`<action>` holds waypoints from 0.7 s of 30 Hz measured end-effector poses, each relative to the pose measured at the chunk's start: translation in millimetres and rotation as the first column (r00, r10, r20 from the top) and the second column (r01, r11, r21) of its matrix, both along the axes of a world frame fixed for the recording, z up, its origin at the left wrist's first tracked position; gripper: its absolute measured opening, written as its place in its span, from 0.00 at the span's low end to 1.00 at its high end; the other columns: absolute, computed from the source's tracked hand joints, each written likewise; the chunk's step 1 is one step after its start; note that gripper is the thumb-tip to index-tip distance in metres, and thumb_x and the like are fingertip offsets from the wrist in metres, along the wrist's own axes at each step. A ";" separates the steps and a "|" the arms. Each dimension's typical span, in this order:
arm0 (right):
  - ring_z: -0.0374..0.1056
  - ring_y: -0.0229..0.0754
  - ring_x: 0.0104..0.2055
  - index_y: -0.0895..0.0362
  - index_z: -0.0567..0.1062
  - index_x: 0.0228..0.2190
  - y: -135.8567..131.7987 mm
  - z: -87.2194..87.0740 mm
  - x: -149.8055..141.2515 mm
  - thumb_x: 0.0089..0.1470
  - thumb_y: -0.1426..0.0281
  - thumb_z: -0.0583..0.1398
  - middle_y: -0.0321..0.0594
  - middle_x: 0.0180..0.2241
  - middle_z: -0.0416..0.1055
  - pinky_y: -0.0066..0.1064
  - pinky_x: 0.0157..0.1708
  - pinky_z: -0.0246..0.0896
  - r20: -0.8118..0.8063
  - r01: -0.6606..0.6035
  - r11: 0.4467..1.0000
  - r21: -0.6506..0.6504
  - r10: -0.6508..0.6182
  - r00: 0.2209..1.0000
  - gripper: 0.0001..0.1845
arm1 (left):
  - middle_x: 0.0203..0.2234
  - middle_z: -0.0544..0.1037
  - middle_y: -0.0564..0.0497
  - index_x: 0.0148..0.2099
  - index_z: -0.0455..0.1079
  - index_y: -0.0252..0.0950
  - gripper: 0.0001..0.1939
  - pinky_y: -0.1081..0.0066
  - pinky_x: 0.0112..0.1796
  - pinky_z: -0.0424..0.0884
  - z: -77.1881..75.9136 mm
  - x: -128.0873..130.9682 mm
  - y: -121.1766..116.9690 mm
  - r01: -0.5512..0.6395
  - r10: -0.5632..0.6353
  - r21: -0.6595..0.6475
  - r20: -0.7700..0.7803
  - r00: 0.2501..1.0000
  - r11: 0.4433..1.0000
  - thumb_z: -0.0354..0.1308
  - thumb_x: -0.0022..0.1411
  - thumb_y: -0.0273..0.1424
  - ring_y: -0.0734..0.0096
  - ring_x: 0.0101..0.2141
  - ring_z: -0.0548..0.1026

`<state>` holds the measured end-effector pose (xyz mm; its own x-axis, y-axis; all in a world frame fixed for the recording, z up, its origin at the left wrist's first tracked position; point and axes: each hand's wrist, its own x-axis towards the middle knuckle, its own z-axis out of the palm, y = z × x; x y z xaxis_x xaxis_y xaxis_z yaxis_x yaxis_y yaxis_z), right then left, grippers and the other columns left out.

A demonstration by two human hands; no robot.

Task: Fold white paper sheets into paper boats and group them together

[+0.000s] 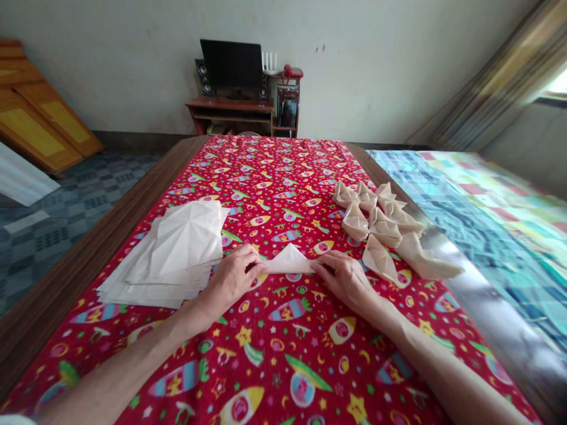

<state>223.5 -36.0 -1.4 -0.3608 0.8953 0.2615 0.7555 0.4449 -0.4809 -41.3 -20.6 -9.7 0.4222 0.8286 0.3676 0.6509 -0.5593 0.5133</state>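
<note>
Forearms, two, bare, reaching in from the lower corners. Left hand (239, 270): fingers pinching the left end of a strip of folded paper (290, 261). Right hand (344, 276): fingers closed on its right end. Folded paper: one, pale, pointed peak at centre, lying between the hands, over red cloth (261, 321) printed with rockets and stars. Paper stack (188, 239): pale, creased sheets, uneven edges, left of the left hand. Folded paper shapes (384, 227): pale, pointed, clustered beyond and right of the right hand. Table (133, 206): brown, cloth-covered, bare along its sides. Beyond the far end: wooden stand (230, 104), bearing a dark monitor (233, 64) flanked by speakers; red telephone (292, 72) to the monitor's right.
</note>
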 end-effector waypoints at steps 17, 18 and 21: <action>0.60 0.34 0.25 0.56 0.65 0.22 5.4 5.4 -3.9 0.56 0.65 0.58 0.33 0.25 0.66 0.26 0.26 0.47 0.117 0.077 0.994 -0.078 -0.068 0.991 0.13 | 0.57 0.65 0.51 0.57 0.63 0.42 0.22 0.57 0.55 0.60 13.7 19.0 -6.9 0.129 -0.064 0.200 -0.302 0.951 0.971 0.50 0.63 0.21 0.61 0.56 0.61; 0.61 0.34 0.26 0.56 0.65 0.22 5.5 5.5 -4.2 0.56 0.65 0.58 0.34 0.25 0.66 0.26 0.26 0.47 0.117 0.079 0.994 -0.079 -0.070 0.991 0.13 | 0.58 0.64 0.53 0.57 0.63 0.42 0.22 0.57 0.58 0.57 14.7 23.3 -9.6 0.227 -0.149 0.184 -0.362 0.920 0.956 0.47 0.63 0.20 0.62 0.59 0.58; 0.61 0.34 0.26 0.56 0.66 0.22 5.5 6.1 -5.2 0.55 0.66 0.58 0.34 0.25 0.66 0.26 0.26 0.47 0.119 0.095 0.993 -0.074 -0.086 0.989 0.13 | 0.60 0.63 0.51 0.61 0.59 0.35 0.24 0.60 0.62 0.50 12.8 36.2 -16.6 0.363 -0.283 0.117 -0.427 0.859 0.924 0.43 0.64 0.18 0.67 0.63 0.52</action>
<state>218.2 -30.6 4.7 -0.3008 0.9419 0.1498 0.8436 0.3360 -0.4189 -5.1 -37.2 3.1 0.7961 0.5526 0.2465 0.5417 -0.8324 0.1167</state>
